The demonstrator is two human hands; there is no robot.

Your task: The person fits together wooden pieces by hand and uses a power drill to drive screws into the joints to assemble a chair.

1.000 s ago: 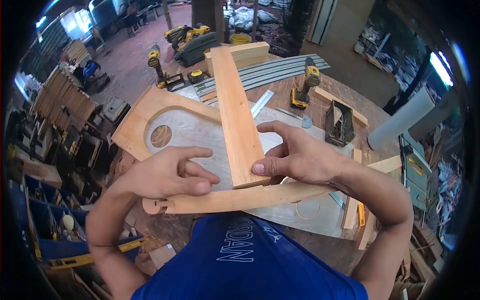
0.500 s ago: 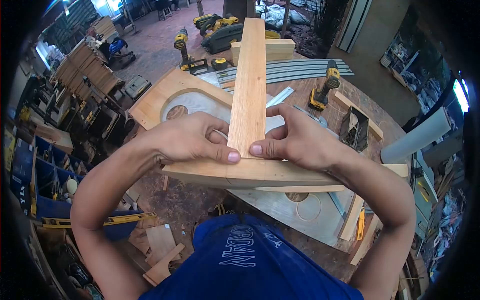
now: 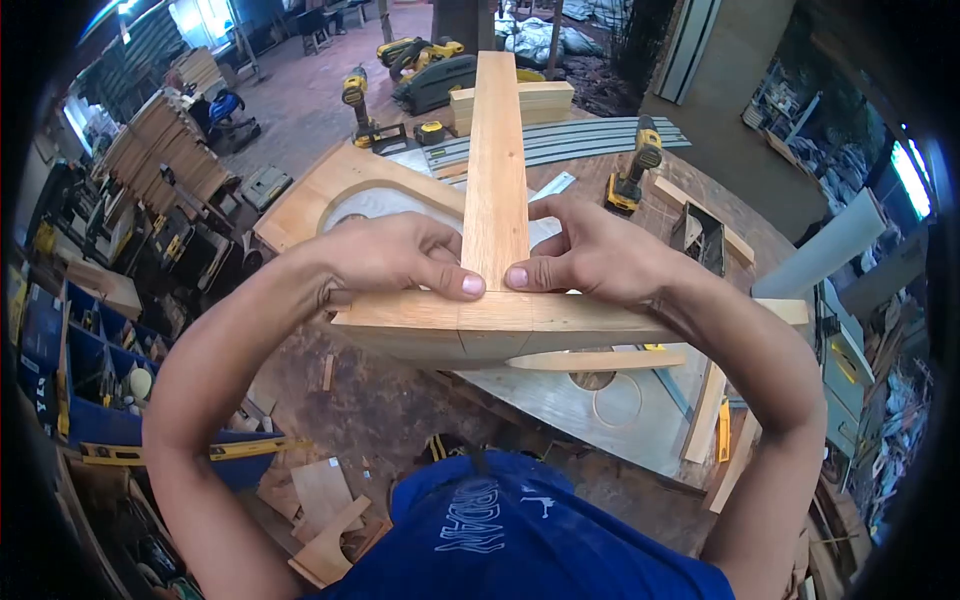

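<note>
A long wooden board (image 3: 495,160) points away from me, its near end meeting a thick wooden crosspiece (image 3: 495,313) in a T shape. Pencil-like lines mark the crosspiece near the joint. On the board's left side, my left hand (image 3: 395,258) is closed, its thumb at the corner where the two pieces meet. My right hand (image 3: 605,258) grips from the other side, thumb against the board's near end and fingers curled behind. Both forearms pass over the crosspiece. Some fingertips are hidden by the wood.
Beyond the hands, a wooden panel with a curved cutout (image 3: 335,185), metal guide rails (image 3: 580,138) and a yellow drill (image 3: 635,165) lie on the table. Another drill (image 3: 357,105) and a circular saw (image 3: 435,80) stand farther back. Wood offcuts (image 3: 322,490) litter the floor.
The crosspiece has tipped, so more of its near face and the marked lines show. The long board's far end sits slightly lower in view. Both hands keep their grip.
</note>
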